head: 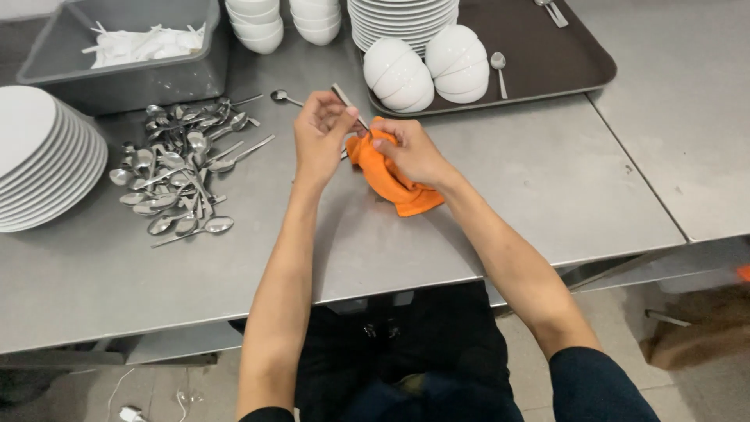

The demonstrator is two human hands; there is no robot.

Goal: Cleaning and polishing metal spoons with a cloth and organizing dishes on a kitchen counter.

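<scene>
My left hand (322,129) pinches the handle of a metal spoon (348,103), which slants up and away over the steel table (508,187). My right hand (410,148) grips an orange cloth (394,184) wrapped round the spoon's lower end; the bowl of the spoon is hidden inside the cloth. The cloth's loose end hangs down onto the table. A pile of several spoons (176,172) lies to the left of my hands.
A stack of white plates (43,160) sits at the left edge. A grey bin (133,74) stands at the back left. A brown tray (547,59) at the back holds upturned white bowls (426,66), stacked plates and spoons. A second table (687,117) adjoins on the right.
</scene>
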